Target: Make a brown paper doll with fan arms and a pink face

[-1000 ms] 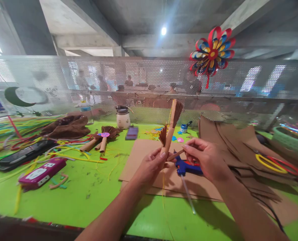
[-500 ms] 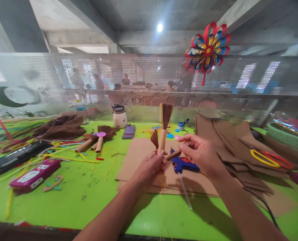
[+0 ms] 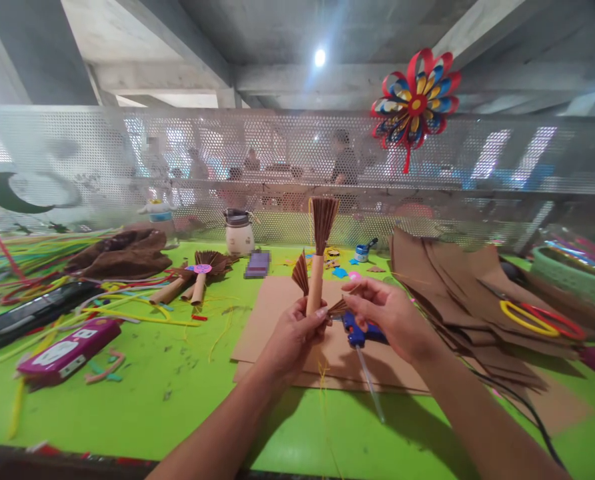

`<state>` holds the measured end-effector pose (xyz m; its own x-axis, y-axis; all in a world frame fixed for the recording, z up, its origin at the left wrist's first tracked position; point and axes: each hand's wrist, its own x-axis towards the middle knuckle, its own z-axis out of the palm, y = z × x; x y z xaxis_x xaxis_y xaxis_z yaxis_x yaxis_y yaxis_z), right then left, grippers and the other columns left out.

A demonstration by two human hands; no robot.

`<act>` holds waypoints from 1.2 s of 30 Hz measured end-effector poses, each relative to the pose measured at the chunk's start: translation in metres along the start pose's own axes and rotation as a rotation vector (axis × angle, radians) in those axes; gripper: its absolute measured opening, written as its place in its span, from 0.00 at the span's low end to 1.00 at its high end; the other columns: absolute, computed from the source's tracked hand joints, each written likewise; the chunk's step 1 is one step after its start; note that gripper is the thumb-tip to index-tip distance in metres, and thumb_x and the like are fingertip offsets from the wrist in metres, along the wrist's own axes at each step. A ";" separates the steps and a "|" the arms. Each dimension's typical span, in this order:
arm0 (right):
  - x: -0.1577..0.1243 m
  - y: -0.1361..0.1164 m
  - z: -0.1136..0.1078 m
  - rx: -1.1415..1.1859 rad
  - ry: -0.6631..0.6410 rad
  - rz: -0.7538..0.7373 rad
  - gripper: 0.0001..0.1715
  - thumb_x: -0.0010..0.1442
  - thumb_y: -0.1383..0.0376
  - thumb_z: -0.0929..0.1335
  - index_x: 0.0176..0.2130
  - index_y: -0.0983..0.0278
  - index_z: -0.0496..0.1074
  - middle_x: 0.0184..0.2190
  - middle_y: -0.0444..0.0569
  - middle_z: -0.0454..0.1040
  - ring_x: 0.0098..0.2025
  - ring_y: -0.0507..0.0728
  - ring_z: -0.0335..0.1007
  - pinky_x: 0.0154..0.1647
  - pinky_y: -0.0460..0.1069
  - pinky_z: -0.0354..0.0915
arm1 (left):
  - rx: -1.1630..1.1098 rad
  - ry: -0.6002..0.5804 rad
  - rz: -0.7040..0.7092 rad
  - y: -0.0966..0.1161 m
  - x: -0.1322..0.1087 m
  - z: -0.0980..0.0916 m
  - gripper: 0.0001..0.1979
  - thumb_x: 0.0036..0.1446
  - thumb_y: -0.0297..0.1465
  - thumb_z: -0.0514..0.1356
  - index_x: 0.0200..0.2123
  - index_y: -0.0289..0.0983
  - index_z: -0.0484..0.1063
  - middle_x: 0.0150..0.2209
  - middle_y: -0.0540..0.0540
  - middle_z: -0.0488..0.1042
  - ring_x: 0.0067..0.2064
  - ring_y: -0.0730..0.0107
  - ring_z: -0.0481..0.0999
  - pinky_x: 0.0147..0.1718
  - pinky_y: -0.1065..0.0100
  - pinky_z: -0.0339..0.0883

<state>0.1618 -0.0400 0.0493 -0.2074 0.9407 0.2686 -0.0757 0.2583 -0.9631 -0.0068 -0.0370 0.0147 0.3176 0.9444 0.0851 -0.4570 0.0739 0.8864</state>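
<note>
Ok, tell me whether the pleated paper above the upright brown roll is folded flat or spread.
Partly spread: the pleated paper fans wider toward its top than where it meets the brown roll in the left hand.

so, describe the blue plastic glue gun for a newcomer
On the green table, find the tan paper sheets. The glue gun lies on them, partly behind the right hand; unlike its neighbours, it has a long clear stick jutting toward the viewer.

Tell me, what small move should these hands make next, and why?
Perhaps the right hand should gently spread the right pleats: it pinches them, the left pleats stand fanned out, and the left hand holds the paper tube.
</note>
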 end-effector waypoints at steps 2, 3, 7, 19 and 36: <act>-0.001 0.000 0.000 0.011 -0.085 0.011 0.26 0.47 0.61 0.72 0.46 0.65 0.66 0.29 0.46 0.70 0.27 0.50 0.65 0.26 0.46 0.64 | -0.035 -0.002 0.023 0.002 -0.001 0.000 0.12 0.49 0.29 0.63 0.36 0.34 0.64 0.25 0.52 0.65 0.25 0.82 0.61 0.23 0.77 0.51; -0.001 0.000 0.001 0.006 -0.128 0.010 0.27 0.47 0.63 0.73 0.47 0.65 0.66 0.32 0.48 0.71 0.30 0.51 0.67 0.29 0.47 0.65 | -0.046 -0.004 0.033 0.003 -0.001 0.001 0.12 0.49 0.29 0.63 0.36 0.34 0.65 0.25 0.52 0.65 0.25 0.82 0.61 0.23 0.78 0.50; -0.001 0.002 0.007 -0.063 -0.174 -0.016 0.16 0.48 0.63 0.72 0.37 0.67 0.71 0.31 0.49 0.72 0.34 0.53 0.67 0.35 0.48 0.65 | -0.059 -0.039 0.043 0.004 -0.003 0.002 0.10 0.49 0.29 0.63 0.35 0.33 0.66 0.25 0.51 0.65 0.24 0.82 0.61 0.22 0.77 0.49; -0.003 0.004 0.007 -0.176 -0.047 -0.143 0.13 0.50 0.61 0.70 0.35 0.68 0.76 0.29 0.51 0.75 0.28 0.52 0.68 0.27 0.48 0.67 | -0.074 -0.099 -0.035 0.005 -0.006 0.005 0.15 0.54 0.35 0.59 0.42 0.31 0.70 0.26 0.47 0.67 0.24 0.81 0.62 0.21 0.77 0.49; -0.005 0.001 -0.011 -0.375 0.013 -0.314 0.07 0.53 0.63 0.70 0.32 0.65 0.75 0.29 0.50 0.75 0.32 0.55 0.71 0.33 0.51 0.70 | 0.123 -0.131 -0.066 0.000 -0.008 0.012 0.15 0.54 0.40 0.58 0.36 0.35 0.61 0.27 0.49 0.70 0.23 0.81 0.61 0.20 0.76 0.47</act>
<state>0.1737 -0.0422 0.0472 -0.2181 0.8065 0.5495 0.2249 0.5894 -0.7759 0.0002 -0.0487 0.0193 0.4525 0.8885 0.0766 -0.3296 0.0868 0.9401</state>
